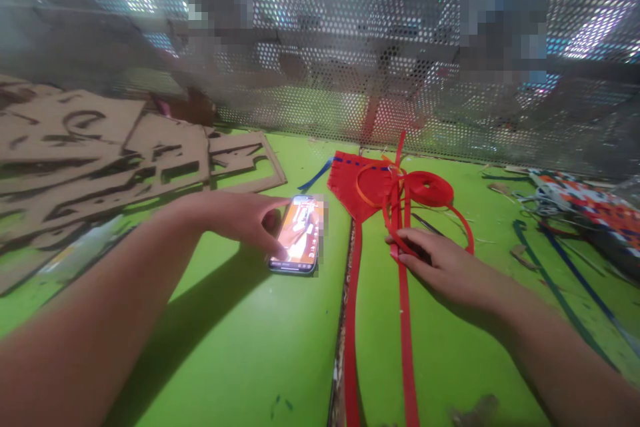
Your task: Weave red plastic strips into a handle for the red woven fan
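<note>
My left hand [245, 217] reaches over a lit smartphone [298, 235] lying flat on the green table [250, 340]; its fingers are bunched and a fingertip touches the screen. My right hand [440, 263] rests on the table with its fingers closed on a red plastic strip [406, 333] that runs toward me. Past it lies a red woven piece [357, 190] with loops of red and orange strip [425, 190] coiled on top.
Cut-out cardboard sheets [100, 153] are stacked at the left. A perforated metal screen [350, 67] closes the far side. Dark blue strips [565, 293] and a colourful woven item [590, 203] lie at the right. A seam [343, 320] divides the table.
</note>
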The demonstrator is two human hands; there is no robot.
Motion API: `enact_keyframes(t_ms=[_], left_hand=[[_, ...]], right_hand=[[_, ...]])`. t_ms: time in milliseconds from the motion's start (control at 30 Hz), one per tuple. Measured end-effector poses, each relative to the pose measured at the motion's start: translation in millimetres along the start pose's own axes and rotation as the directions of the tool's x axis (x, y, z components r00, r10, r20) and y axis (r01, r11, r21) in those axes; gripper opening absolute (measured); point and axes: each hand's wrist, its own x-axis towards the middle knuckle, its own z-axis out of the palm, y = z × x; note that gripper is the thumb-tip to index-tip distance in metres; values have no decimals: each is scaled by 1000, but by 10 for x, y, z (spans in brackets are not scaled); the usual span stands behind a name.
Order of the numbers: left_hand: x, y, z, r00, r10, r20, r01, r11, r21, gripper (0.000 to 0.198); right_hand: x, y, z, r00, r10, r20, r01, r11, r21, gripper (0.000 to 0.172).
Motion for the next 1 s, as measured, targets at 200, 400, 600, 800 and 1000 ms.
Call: enact_keyframes(t_ms=[200, 400, 600, 800, 1000], left_hand=[[0, 126, 21, 972, -99, -214, 96, 995, -22, 100], [-65, 693, 304, 830, -29, -557, 18, 1000, -25, 55], [-120, 1391, 1001, 673, 606, -425, -515, 796, 319, 33], [35, 1781, 1539, 580, 748, -324, -389, 603, 697, 42], [182, 1960, 1755, 602, 666, -439, -238, 675, 698, 59]], right_hand=[[0, 3, 3, 1000, -3, -7, 3, 1000, -16, 28], [13, 33, 8, 1000, -9, -1, 9, 1000, -9, 29], [23, 73, 44, 1000, -23, -21, 24, 1000, 9, 25], [45, 138, 61, 999, -29, -17, 29, 999, 32, 31], [54, 202, 86, 996, -72, -42, 73, 997, 16, 32]])
